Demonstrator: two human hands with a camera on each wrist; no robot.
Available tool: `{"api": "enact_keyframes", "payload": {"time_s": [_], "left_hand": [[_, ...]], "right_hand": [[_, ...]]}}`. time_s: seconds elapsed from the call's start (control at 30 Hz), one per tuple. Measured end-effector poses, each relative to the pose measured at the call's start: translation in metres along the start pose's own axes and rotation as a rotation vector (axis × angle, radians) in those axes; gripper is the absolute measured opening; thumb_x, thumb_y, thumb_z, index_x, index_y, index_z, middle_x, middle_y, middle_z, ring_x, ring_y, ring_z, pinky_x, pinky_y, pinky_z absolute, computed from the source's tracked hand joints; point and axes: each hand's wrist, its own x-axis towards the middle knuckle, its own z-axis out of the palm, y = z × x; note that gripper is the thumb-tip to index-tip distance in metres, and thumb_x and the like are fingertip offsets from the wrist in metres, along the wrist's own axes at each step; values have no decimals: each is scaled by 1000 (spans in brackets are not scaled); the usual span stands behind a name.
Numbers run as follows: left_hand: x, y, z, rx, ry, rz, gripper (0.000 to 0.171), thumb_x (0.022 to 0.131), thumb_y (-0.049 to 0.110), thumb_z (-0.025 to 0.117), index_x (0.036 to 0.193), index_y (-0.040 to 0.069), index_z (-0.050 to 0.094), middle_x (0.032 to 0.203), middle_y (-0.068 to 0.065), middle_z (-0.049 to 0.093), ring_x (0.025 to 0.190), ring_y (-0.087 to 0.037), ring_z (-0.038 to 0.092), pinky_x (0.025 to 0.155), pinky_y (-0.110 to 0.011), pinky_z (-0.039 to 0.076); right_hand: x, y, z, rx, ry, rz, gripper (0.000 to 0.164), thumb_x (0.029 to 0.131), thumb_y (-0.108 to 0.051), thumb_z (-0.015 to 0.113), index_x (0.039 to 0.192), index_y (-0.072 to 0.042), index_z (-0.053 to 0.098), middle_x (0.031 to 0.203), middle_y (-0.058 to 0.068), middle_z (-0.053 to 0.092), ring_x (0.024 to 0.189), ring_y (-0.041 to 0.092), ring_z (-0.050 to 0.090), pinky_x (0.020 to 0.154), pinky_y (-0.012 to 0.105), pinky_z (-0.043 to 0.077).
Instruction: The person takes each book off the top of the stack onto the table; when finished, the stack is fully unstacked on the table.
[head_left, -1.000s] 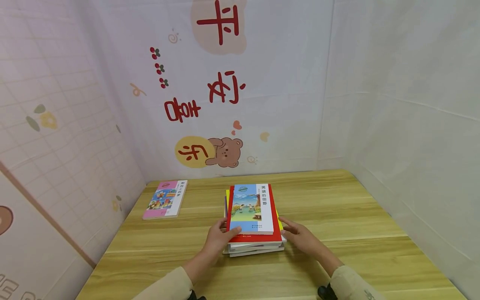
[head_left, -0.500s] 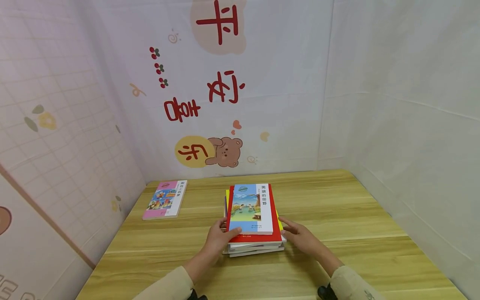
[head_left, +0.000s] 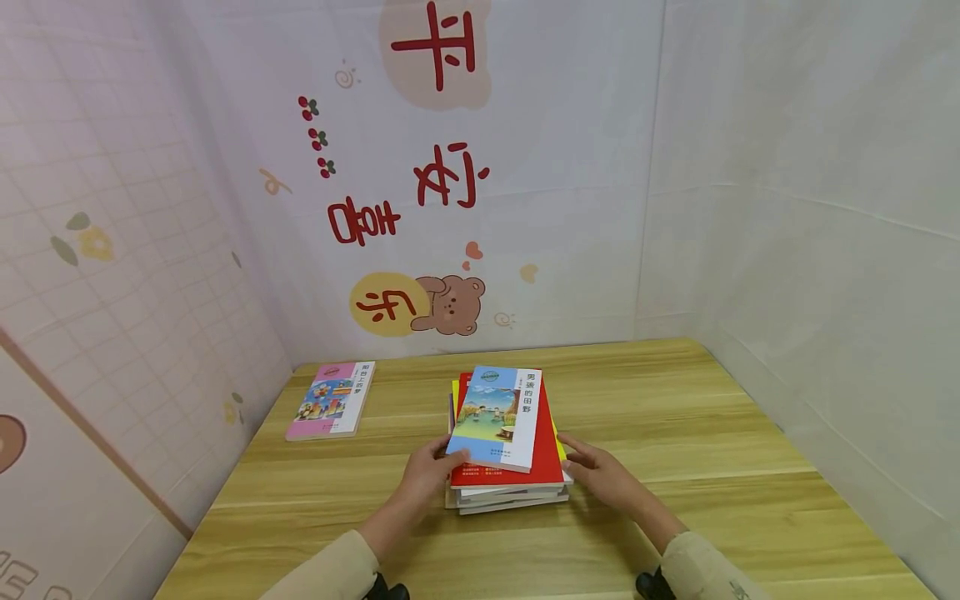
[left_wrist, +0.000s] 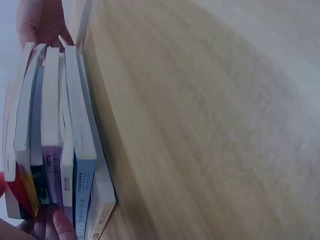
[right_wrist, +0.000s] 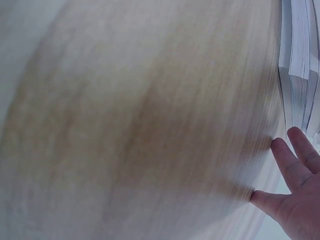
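Observation:
A thin paperback with a blue and white cover and a lakeside picture lies slanted on top of a book stack. Below it comes a red book, then several more books, lying flat. My left hand grips the top paperback at its near left corner, thumb on the cover. Its other fingers are partly hidden at the stack's left side; in the left wrist view, fingertips lie against the book edges. My right hand has its fingers spread at the stack's right side, fingertips close to the lower books.
A pink and white book lies alone at the table's far left. The wood-grain table meets printed cloth walls at the back and sides.
The top paperback has turned slightly and its near end has shifted left with my left hand, baring more of the red book. My right hand has stayed in place.

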Motion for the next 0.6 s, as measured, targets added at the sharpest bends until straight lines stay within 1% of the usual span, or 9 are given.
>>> {"api": "enact_keyframes", "payload": {"time_s": [0.17,0.37,0.6], "left_hand": [[5,1,-4,-23,-8,-14,64,92,27,73,142,-5,48,127,-18,58,107,-27,58,90,-37,54],[8,3,-8,-71,-17,-29,62,92,22,73,141,-5,48,132,-19,55,112,-29,57,96,-43,51],[10,7,-12,-145,6,-24,59,92,12,71,142,-6,46,137,-23,52,118,-32,54,101,-48,47]], "right_hand": [[2,1,0,-2,3,7,51,98,-21,63,148,-21,50,135,18,58,124,38,54,102,60,42],[3,1,-1,-2,-2,2,51,98,-22,63,148,-21,50,136,18,57,124,38,53,102,60,42],[3,3,-2,-3,-5,19,52,98,-23,63,148,-24,49,136,16,58,124,36,54,101,60,43]]}}
